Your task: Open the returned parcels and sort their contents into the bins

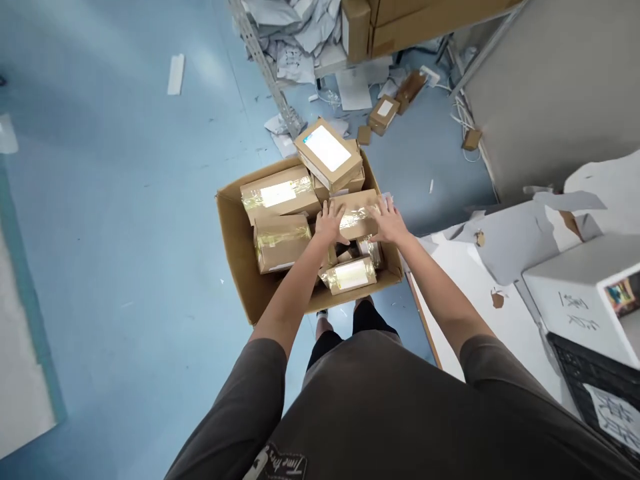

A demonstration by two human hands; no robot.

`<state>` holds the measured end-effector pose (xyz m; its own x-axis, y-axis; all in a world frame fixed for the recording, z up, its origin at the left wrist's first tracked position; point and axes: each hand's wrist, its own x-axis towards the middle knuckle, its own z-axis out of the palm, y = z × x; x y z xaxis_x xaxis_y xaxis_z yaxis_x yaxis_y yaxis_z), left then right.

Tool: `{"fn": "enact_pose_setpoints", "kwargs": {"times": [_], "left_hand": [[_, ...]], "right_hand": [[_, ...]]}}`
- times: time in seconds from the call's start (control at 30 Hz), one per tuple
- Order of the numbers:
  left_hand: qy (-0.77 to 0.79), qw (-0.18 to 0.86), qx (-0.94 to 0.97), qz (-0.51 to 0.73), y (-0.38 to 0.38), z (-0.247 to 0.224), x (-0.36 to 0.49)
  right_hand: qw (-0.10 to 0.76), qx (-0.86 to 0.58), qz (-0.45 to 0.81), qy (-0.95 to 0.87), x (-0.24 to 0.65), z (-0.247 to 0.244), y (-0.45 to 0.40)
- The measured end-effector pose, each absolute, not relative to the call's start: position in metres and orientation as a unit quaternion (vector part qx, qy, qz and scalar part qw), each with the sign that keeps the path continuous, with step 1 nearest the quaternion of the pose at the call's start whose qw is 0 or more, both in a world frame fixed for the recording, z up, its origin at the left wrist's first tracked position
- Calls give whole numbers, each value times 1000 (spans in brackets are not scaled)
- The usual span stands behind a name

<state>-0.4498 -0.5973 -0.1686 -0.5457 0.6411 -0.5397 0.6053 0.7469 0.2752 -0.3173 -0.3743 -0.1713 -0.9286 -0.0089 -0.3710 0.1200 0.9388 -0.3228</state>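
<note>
A large open cardboard carton [235, 247] stands on the blue floor, filled with several small taped brown parcels. Both my hands rest on one small taped parcel [356, 217] near the carton's right side. My left hand [330, 223] grips its left end and my right hand [387, 222] its right end. A parcel with a white label [327, 152] lies tilted on top at the back. Another labelled parcel [350, 275] lies at the front.
A white worktable [480, 300] with torn grey wrapping stands to my right, with a white box [580, 293] and a black crate [595, 380] on it. A metal shelf [265, 67] behind holds grey mailers and cartons. Scraps and small boxes [384, 113] litter the floor.
</note>
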Motion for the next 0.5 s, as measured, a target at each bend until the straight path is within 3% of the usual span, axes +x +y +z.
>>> {"fn": "enact_pose_setpoints", "kwargs": {"times": [0.23, 0.5], "left_hand": [[869, 357, 342, -18, -565, -222, -476], [869, 355, 343, -43, -561, -219, -460]], "right_hand": [[274, -70, -151, 947, -384, -252, -352], [260, -110, -147, 948, -391, -251, -359]]}}
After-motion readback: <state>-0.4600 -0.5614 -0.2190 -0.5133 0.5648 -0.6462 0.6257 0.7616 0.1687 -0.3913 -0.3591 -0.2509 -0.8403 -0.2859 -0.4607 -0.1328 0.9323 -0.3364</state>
